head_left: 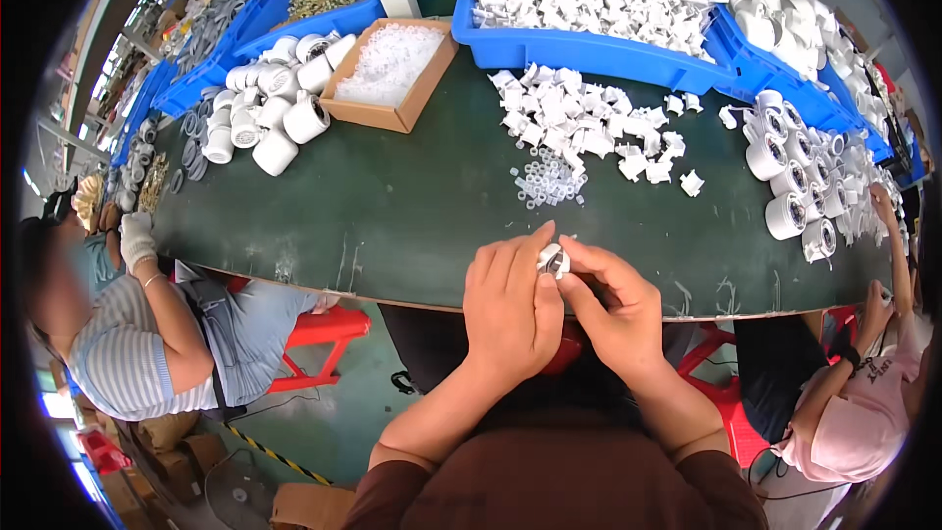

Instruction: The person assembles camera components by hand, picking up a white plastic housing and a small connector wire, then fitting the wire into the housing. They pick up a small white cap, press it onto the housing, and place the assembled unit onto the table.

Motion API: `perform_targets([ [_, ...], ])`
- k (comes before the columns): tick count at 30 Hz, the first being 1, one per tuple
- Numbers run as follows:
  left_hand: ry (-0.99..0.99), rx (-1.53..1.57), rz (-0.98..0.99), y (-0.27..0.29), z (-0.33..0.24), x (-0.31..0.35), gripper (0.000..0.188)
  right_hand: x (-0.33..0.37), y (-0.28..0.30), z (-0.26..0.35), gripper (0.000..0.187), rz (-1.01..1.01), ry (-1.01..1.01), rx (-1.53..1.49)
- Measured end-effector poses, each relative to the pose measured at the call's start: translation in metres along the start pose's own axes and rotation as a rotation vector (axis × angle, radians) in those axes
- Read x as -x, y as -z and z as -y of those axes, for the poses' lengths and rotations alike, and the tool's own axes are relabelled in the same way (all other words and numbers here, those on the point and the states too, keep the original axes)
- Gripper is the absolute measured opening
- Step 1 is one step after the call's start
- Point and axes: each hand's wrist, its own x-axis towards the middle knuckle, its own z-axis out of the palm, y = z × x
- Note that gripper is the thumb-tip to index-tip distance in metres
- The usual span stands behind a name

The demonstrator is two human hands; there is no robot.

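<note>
A small white plastic part point(554, 260) sits between my two hands, just above the near edge of the table. My left hand point(510, 304) grips it from the left with the thumb and fingers. From the other side, the thumb and index finger of my right hand point(618, 309) pinch it too. Its inner face is partly covered by my fingertips. Straight ahead lies a small heap of clear plastic rings point(549, 180), and behind that a larger pile of white plastic fittings point(579, 113).
Blue bins point(599, 54) of white parts line the back. A cardboard box point(392, 118) holds clear pieces, beside white cylinders point(278, 152). More round white housings point(785, 216) stand at right. One co-worker point(147, 344) sits at left, another point(854, 412) at right.
</note>
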Motion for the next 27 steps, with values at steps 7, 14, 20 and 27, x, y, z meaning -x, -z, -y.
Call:
perform_targets([
  [7,-0.052,-0.043,-0.017,-0.006,0.002,0.007,0.037,0.007,-0.012,-0.003,0.037,-0.139,0.099,0.138],
  [14,-0.069,-0.010,-0.040,-0.001,0.004,0.008,0.033,0.010,-0.013,-0.002,0.040,-0.068,0.254,0.267],
  [20,-0.170,0.106,-0.052,0.001,0.019,0.008,0.031,0.004,-0.003,-0.008,0.010,-0.036,0.049,-0.124],
  [27,-0.191,0.105,0.095,0.017,0.018,-0.005,0.027,-0.032,0.034,0.014,0.005,0.074,-0.069,0.305],
])
